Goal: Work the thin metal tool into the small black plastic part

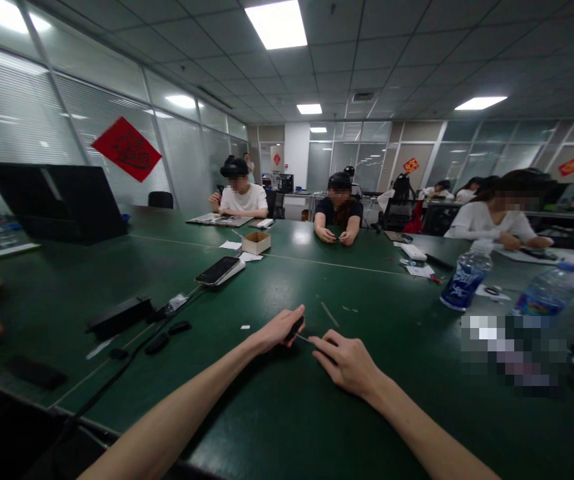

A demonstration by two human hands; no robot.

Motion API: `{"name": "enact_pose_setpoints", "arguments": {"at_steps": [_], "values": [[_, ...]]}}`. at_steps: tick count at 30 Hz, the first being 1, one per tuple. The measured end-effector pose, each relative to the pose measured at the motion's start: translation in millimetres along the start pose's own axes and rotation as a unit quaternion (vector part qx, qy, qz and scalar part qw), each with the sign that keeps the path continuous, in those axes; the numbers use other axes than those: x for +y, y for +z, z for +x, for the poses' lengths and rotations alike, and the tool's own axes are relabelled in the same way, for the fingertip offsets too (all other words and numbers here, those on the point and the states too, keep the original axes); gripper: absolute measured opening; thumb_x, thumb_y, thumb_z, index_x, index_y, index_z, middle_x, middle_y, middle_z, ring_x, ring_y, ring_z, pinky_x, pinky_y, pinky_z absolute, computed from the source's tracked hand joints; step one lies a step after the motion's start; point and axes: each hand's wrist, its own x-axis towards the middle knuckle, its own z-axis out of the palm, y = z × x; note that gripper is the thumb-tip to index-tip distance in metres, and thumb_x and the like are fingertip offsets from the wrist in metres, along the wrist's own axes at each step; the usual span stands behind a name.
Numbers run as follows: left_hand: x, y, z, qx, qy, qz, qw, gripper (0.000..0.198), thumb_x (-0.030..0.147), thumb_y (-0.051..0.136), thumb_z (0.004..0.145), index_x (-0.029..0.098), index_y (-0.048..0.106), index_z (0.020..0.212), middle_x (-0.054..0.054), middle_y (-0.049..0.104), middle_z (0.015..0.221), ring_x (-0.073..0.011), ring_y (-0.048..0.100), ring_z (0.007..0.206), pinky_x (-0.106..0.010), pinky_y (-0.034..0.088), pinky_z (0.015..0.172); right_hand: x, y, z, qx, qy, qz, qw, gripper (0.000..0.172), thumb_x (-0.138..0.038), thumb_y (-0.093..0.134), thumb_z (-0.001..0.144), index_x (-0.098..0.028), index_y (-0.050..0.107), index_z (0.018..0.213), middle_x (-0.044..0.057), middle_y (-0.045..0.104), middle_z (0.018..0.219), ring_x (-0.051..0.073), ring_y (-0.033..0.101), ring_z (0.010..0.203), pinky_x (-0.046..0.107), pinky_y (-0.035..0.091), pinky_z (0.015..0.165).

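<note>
My left hand (279, 328) is closed around a small black handle (295, 327), like that of a small tool, from which a thin metal shaft (303, 339) points right. My right hand (347, 361) rests on the green table (277, 400) just right of it. Its fingers are curled over something small at the shaft's tip that I cannot make out. Both forearms reach in from the lower edge of the view.
A phone (218, 270) lies on a white pad ahead left, near a cardboard box (256, 242). Black parts (169, 335) and a cable (117, 373) lie at the left. Two water bottles (467, 275) stand at the right. Other people sit across the table; a laptop (57, 200) stands far left.
</note>
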Motion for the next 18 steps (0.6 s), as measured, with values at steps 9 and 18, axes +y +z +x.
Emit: {"name": "enact_pose_setpoints", "arguments": {"at_steps": [9, 18], "values": [[-1.6, -2.0, 1.9, 0.016, 0.0, -0.035, 0.999, 0.065, 0.075, 0.026, 0.08, 0.016, 0.049, 0.066, 0.004, 0.041, 0.044, -0.0082, 0.035, 0.038, -0.02, 0.025, 0.04, -3.6, -0.8, 1.7, 0.0, 0.007, 0.009, 1.0, 0.033, -0.032, 0.041, 0.095, -0.025, 0.052, 0.125, 0.005, 0.058, 0.1, 0.011, 0.056, 0.071, 0.023, 0.043, 0.063], [-6.7, -3.0, 4.5, 0.024, -0.002, -0.044, 0.999, 0.061, 0.073, 0.032, 0.08, 0.016, 0.051, 0.072, 0.003, 0.045, 0.043, -0.0085, 0.035, 0.035, -0.02, 0.027, 0.037, -2.8, -0.5, 2.8, -0.006, 0.021, 0.033, 0.999, 0.032, -0.032, 0.04, 0.096, -0.025, 0.053, 0.123, 0.004, 0.058, 0.1, 0.012, 0.056, 0.072, 0.024, 0.044, 0.064]]}}
